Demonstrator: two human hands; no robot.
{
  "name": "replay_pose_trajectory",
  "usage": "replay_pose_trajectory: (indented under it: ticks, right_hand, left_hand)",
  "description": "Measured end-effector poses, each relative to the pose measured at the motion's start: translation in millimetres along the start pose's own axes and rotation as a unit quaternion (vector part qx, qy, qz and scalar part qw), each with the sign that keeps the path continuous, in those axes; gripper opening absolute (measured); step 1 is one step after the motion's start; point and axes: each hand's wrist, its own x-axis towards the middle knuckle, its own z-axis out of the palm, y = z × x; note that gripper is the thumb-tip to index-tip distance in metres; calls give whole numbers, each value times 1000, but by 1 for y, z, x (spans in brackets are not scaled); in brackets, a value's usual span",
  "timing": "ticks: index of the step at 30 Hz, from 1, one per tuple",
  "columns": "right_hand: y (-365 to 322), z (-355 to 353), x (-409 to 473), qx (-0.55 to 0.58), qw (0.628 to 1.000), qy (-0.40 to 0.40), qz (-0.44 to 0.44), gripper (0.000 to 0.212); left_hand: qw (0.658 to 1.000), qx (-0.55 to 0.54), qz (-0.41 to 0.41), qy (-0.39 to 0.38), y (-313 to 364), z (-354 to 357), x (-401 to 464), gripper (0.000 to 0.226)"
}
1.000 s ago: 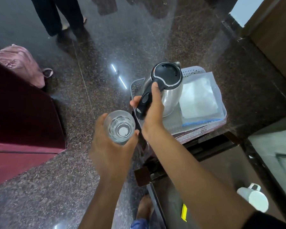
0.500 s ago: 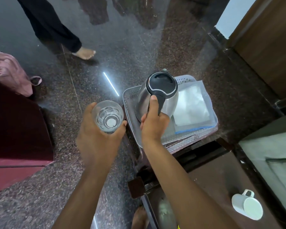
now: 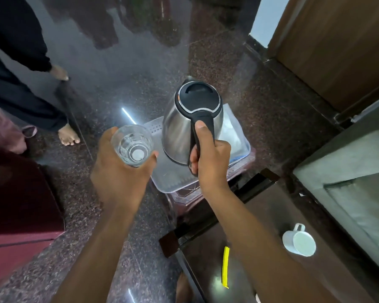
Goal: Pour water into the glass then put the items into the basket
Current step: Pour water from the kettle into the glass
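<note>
Left hand: the left hand [image 3: 120, 171] is curled round the glass [image 3: 132, 145], fingers on its far-left side and thumb on the near-right, holding it upright in the air.
Right hand: the right hand [image 3: 210, 158] is wrapped round the black handle of the kettle [image 3: 192, 119], thumb laid along the top of the handle; the kettle hangs upright.
Glass: clear, with a little water showing at the bottom; just left of the kettle, not touching it.
Kettle: steel body, black lid closed, spout on the side away from the person; held above the basket.
Basket: the pale perforated basket [image 3: 162, 180] sits below and between the two hands, on a low dark stool; whether the kettle's base touches it cannot be told.
In the basket: a clear bag with a blue strip [image 3: 235, 136], beyond the right hand, partly hidden by the kettle.
Near the right forearm: a dark table [image 3: 260, 215] bearing a white mug [image 3: 299, 241] on its side and a yellow strip [image 3: 225, 266].
Beyond the left hand: another person's bare foot [image 3: 67, 134] on the polished floor.
</note>
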Motion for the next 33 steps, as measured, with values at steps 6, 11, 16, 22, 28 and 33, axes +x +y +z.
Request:
replay_pose_trajectory:
  ticks: [6, 11, 16, 22, 28, 33]
  right_hand:
    - [-50, -85, -26, -5, 998, 6, -64, 70]
    - [-76, -179, -59, -20, 996, 28, -79, 74]
    - [-88, -287, -106, -49, 995, 57, -63, 70]
    - [-86, -395, -173, -92, 992, 78, -29, 70]
    - [-76, -484, -249, -96, 989, 116, 11, 76]
    - [-69, -537, -299, -126, 982, 132, 52, 81]
  left_hand:
    - [996, -25, 69, -59, 47, 10, -29, 89]
    - [980, -17, 149, -127, 91, 23, -75, 99]
    - [951, -29, 222, -211, 127, 57, -132, 98]
    - [912, -88, 270, -296, 157, 109, -217, 97]
    - [862, -99, 308, -391, 184, 151, -309, 102]
    - [820, -93, 345, -447, 200, 165, -379, 95]
